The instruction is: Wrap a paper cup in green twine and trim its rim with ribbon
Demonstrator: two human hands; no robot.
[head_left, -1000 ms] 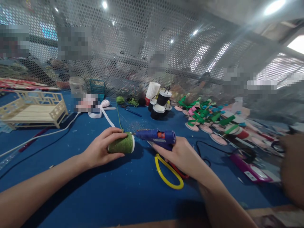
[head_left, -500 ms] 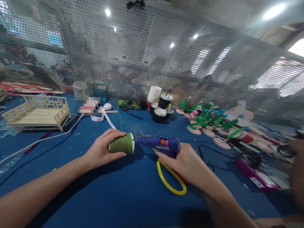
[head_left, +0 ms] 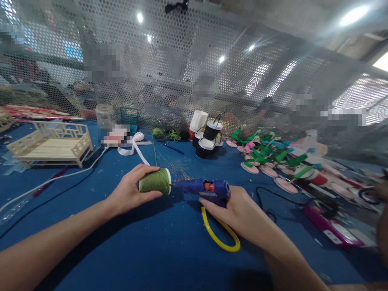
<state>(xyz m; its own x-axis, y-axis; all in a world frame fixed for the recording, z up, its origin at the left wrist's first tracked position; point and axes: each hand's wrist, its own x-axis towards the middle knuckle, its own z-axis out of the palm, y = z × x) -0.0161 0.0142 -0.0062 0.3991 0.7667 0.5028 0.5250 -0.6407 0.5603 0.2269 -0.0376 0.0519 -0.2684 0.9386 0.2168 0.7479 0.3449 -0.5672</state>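
Observation:
My left hand is closed round a small paper cup wound with green yarn, tipped on its side with its white rim to the right. A green strand runs from it back to a ball of green yarn. In my right hand is a blue hot glue gun, its nozzle pointing left, at or very near the cup's rim. Beneath that hand lies a yellow loop-shaped handle, probably of scissors; the rest of it is hidden.
A wooden toy bed stands at left, beside a white cord. White ribbon, stacked white cups and black-wrapped cups are farther back. Green paper pieces on pink discs and a purple power strip occupy the right, near another person's arm.
The glue gun's nozzle has dipped slightly along the cup's rim. Both hands keep their holds, and the whole view has shifted a little.

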